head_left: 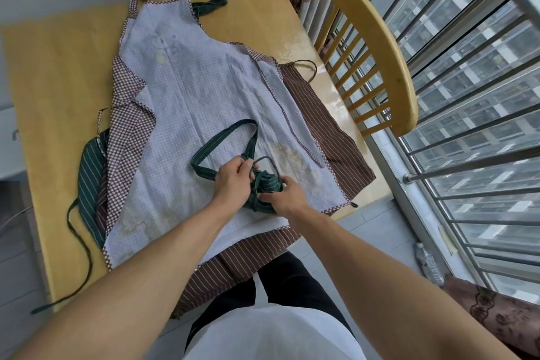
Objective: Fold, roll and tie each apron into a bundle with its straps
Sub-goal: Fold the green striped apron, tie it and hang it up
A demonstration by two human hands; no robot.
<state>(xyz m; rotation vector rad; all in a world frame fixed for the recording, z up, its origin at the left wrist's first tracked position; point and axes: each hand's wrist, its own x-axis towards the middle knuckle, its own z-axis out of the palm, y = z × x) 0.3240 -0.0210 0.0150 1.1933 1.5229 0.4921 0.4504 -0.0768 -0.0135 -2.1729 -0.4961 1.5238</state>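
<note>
- Green striped bundle (264, 184): a rolled apron, lying on top of the pale checked apron (204, 90) near the front edge of the desk (58, 67), between the two hands.
- Left hand (232, 181): at the bundle's left end, fingers curled; thumb and forefinger pinch a thin dark green strap (264, 159) just above the roll. Grip clamped on the strap.
- Right hand (287, 194): pressed against the bundle's right and near side, fingers curled round the cloth. Grip clamped on the bundle.
- Wide striped strap loop (228, 137): runs from the bundle away from the person, lies flat on the pale checked apron and returns under the left hand.
- The thin strap arches from the left fingers over the top of the roll toward the right hand; part of it crosses the roll's near left end.
- Pale checked apron: spread inside up across the desk, bib end far from the person, brown check trim folded in along the left edge, stained patches near the front.
- Brown striped apron (321, 114): lies under the pale one, showing along the right side and hanging over the front edge of the desk.
- A second green striped apron (90, 175): shows at the left from under the stack; its dark tie trails off the desk's front left edge.
- Wooden chair (377, 47): stands at the right of the desk, beside the barred window.
</note>
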